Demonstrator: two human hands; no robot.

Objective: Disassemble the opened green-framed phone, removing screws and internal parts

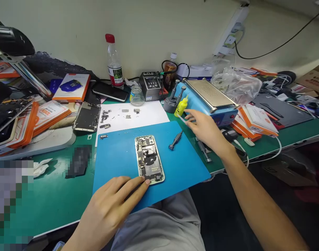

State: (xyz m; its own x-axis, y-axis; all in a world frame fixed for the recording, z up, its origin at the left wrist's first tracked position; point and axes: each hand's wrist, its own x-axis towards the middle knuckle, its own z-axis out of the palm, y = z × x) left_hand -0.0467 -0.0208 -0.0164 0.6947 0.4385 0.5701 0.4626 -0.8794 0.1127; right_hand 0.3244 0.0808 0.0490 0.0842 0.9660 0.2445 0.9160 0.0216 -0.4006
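An opened smartphone [150, 159], its circuit boards and inner parts exposed, lies on a blue mat [114, 157]. My left hand [114, 198] rests at its lower end, fingers stretched out and fingertips touching the bottom edge. To the right, my right hand [202, 127] pinches a thin whitish stick-like tool [181, 119], whose exact kind I cannot make out. That tool points toward a yellow squeeze bottle [180, 107] beside a grey screwdriver stand [171, 103]. A dark screwdriver [175, 140] lies on the mat, and another screwdriver [203, 150] lies under my right forearm.
Small phone parts [105, 116] lie on a white sheet [149, 118] behind the mat. Farther back stand a glass jar [136, 96], a soldering station [150, 85] and a tall bottle [114, 66]. A blue heating plate machine [209, 99] and orange-white boxes [257, 120] are at right.
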